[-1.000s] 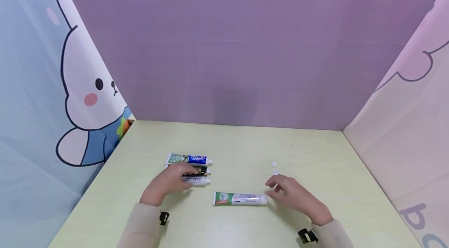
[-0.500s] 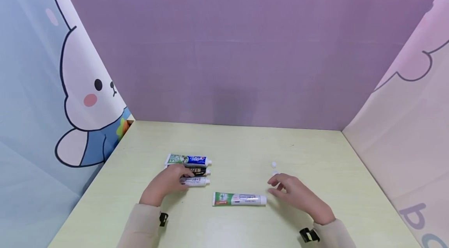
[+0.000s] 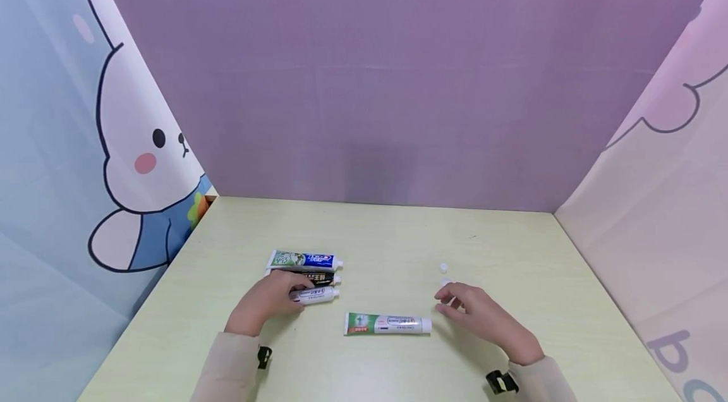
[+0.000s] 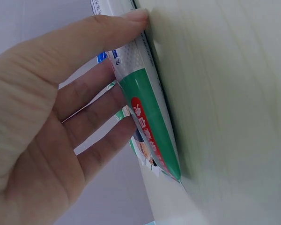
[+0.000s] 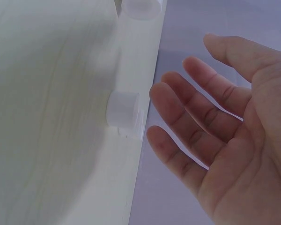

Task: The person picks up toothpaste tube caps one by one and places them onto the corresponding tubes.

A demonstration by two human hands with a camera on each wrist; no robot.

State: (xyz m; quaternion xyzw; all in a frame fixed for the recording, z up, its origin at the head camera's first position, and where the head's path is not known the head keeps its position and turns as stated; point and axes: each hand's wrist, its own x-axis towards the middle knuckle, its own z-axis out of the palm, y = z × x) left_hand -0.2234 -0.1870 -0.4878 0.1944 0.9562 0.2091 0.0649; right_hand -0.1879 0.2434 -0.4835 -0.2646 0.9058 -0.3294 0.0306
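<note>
In the head view my left hand [image 3: 266,302] grips a white toothpaste tube [image 3: 317,295], thumb on the near side and fingers on the far side. The left wrist view shows the green tail [image 4: 150,119] of this tube, low over the table. Just behind it lie a black toothpaste tube [image 3: 324,279], partly covered by my hand, and a blue-and-green toothpaste tube [image 3: 304,260]. My right hand [image 3: 480,315] hovers with loosely bent fingers and holds nothing. Beside its fingertips is a small white cap [image 5: 123,111].
A green-and-white toothpaste tube [image 3: 392,324] lies between the hands, its capped end to the right. Another white cap [image 3: 443,268] sits farther back on the table [image 3: 392,237]. A purple backdrop [image 3: 375,73] rises behind the table, with printed curtains at both sides.
My left hand has slid slightly left along the white tube, whose nozzle end now tilts a little away. My right hand has shifted slightly right, then stayed nearly still.
</note>
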